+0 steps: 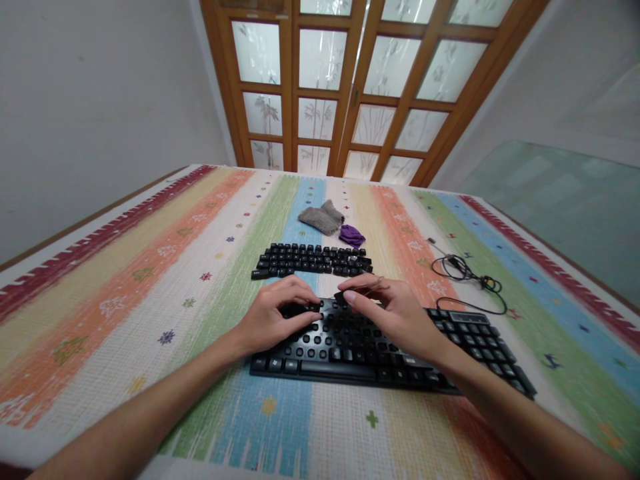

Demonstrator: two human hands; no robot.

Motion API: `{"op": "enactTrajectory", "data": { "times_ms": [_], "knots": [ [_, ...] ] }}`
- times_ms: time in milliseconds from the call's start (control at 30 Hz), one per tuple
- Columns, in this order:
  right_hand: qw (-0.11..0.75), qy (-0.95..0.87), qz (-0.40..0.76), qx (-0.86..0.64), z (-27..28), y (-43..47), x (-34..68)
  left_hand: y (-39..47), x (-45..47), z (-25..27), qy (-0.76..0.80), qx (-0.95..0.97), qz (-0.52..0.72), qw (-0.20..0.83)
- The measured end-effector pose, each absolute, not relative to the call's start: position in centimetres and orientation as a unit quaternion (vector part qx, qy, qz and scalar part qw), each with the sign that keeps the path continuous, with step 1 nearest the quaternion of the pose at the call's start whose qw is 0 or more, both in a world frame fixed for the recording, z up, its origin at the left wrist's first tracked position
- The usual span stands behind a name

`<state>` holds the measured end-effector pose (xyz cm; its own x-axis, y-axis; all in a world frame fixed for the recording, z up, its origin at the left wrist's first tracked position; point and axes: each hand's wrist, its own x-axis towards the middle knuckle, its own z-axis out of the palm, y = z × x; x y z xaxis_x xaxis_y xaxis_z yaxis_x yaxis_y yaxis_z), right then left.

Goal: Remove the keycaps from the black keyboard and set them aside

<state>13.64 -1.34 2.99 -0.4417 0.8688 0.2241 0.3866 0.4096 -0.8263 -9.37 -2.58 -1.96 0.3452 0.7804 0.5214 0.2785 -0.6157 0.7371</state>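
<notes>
A black keyboard (340, 369) lies in front of me, with much of its middle and upper left stripped of keycaps so that bare key posts show. My left hand (283, 310) rests on its upper left part, thumb and fingers apart, fingertips touching the board. Above the bare posts, my right hand (393, 310) pinches a small black piece (341, 298) between thumb and index finger; its exact kind is unclear. Thin wire-like strands (373, 285) show by the right fingers. Behind the keyboard, loose black keycaps (313, 259) stand in rows on the cloth.
A grey cloth (321, 218) and a crumpled purple cloth (352, 235) lie beyond the keycaps. The keyboard's black cable (467, 273) is coiled at the right. A striped tablecloth (200, 373) covers the table. Wood-framed glass doors (325, 87) stand behind it.
</notes>
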Motion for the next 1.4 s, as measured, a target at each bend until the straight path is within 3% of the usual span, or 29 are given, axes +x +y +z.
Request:
{"op": "enactTrajectory", "data": {
  "times_ms": [533,933,1400],
  "knots": [
    [0.317,-0.788,0.319,-0.421,3.1,-1.5,14.1,-1.2,-10.7,-2.5,0.434,0.75,0.478,0.143],
    [0.303,-0.8,0.327,-0.401,2.9,-2.6,15.2,-0.2,-11.1,-3.0,0.453,0.738,0.49,0.1],
    [0.251,-0.828,0.354,-0.353,2.5,-3.6,16.2,1.5,-11.5,-3.3,0.429,0.824,0.371,0.017]
  ]
}}
